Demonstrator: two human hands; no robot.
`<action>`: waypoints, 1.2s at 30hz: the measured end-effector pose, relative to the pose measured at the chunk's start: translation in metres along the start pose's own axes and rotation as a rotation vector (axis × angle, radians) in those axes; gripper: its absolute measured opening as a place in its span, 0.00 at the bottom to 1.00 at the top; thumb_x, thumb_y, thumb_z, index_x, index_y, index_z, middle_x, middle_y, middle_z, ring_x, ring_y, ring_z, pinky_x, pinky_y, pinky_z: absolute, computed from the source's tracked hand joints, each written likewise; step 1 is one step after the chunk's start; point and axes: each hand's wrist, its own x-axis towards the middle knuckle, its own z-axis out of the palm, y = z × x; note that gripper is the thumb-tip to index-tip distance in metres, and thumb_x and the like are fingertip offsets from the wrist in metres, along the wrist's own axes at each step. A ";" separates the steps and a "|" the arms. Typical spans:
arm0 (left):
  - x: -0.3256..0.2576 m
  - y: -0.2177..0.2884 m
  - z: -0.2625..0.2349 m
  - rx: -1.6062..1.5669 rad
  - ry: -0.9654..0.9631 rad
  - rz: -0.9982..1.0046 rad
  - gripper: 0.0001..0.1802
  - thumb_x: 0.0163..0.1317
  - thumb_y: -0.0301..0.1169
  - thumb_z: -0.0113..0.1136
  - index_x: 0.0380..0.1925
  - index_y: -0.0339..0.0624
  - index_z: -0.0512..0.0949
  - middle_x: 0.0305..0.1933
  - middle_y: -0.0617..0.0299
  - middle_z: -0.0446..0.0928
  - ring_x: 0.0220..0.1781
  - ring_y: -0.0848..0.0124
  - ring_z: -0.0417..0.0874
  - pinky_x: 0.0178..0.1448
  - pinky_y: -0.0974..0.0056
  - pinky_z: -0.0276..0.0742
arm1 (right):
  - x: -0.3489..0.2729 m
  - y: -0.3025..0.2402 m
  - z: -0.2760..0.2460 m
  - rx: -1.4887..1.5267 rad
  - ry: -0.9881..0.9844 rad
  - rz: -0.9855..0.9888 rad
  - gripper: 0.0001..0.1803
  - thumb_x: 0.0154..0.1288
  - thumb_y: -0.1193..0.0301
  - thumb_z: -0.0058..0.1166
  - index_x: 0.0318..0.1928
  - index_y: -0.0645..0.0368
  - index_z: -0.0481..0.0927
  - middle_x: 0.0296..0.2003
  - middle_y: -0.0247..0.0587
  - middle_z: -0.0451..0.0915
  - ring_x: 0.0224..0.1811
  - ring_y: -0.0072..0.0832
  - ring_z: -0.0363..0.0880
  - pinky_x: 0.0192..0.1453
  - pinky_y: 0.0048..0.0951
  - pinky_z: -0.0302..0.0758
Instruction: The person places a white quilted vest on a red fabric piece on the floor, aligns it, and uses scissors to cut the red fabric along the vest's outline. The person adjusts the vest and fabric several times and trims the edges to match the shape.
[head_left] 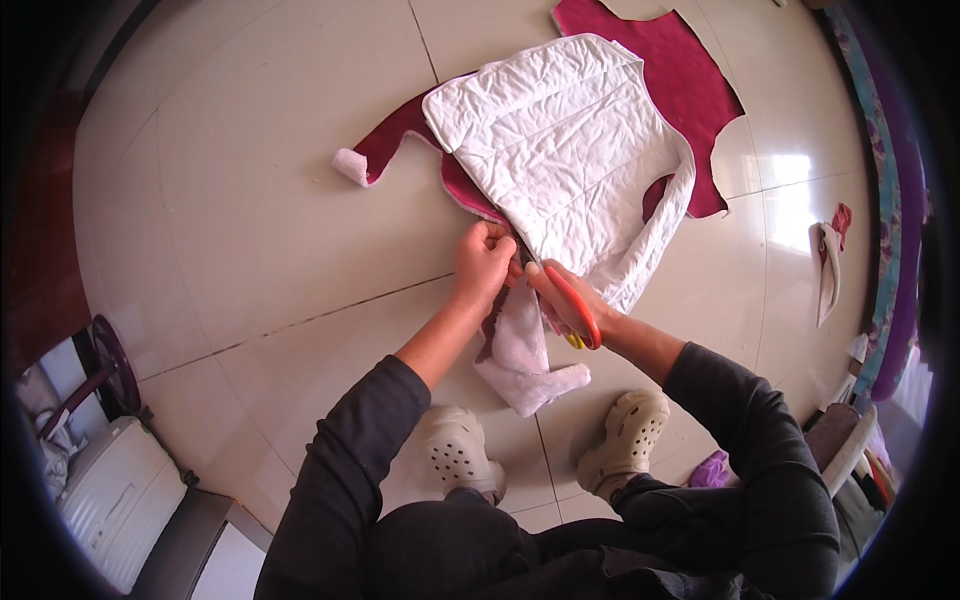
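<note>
My right hand point(562, 292) is closed round a pair of scissors point(582, 310) with orange-red and yellow handles. Their blades point up and left at the edge of the layered cloth. My left hand point(482, 262) pinches the maroon fabric beside the blades. A white quilted garment piece point(570, 140) lies flat over the maroon fabric point(690, 85), which sticks out around it. Below my hands hangs a strip of pale pink fleece point(520, 345), the lining side of that fabric. Its far left end point(351, 166) is curled up, pink side showing. My fingers partly hide the blades.
My feet in beige clogs point(460, 447) stand on the tiled floor point(270, 200) just below the fleece strip. Cloth scraps point(829, 262) lie to the right, and a purple one point(710, 470) near my right foot. A white case point(125, 500) stands at the lower left.
</note>
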 end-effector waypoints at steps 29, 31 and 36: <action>0.022 -0.003 -0.008 -0.117 0.067 -0.053 0.09 0.67 0.33 0.53 0.34 0.39 0.69 0.27 0.61 0.75 0.19 0.75 0.76 0.17 0.73 0.71 | -0.005 -0.017 -0.005 -0.074 0.001 0.057 0.26 0.73 0.49 0.37 0.34 0.62 0.68 0.21 0.36 0.70 0.17 0.24 0.70 0.22 0.28 0.69; 0.022 -0.002 -0.008 -0.126 0.053 -0.056 0.08 0.66 0.33 0.53 0.34 0.39 0.69 0.28 0.61 0.75 0.20 0.76 0.77 0.18 0.73 0.72 | -0.003 -0.021 -0.008 -0.065 -0.027 0.102 0.28 0.72 0.47 0.37 0.37 0.64 0.68 0.24 0.42 0.73 0.21 0.29 0.73 0.27 0.31 0.71; 0.018 0.007 -0.010 -0.093 0.024 -0.068 0.07 0.66 0.31 0.53 0.33 0.40 0.69 0.28 0.61 0.76 0.20 0.76 0.77 0.19 0.73 0.72 | 0.006 -0.017 -0.009 -0.128 -0.034 0.091 0.33 0.68 0.45 0.37 0.42 0.70 0.70 0.30 0.56 0.78 0.34 0.40 0.81 0.39 0.39 0.75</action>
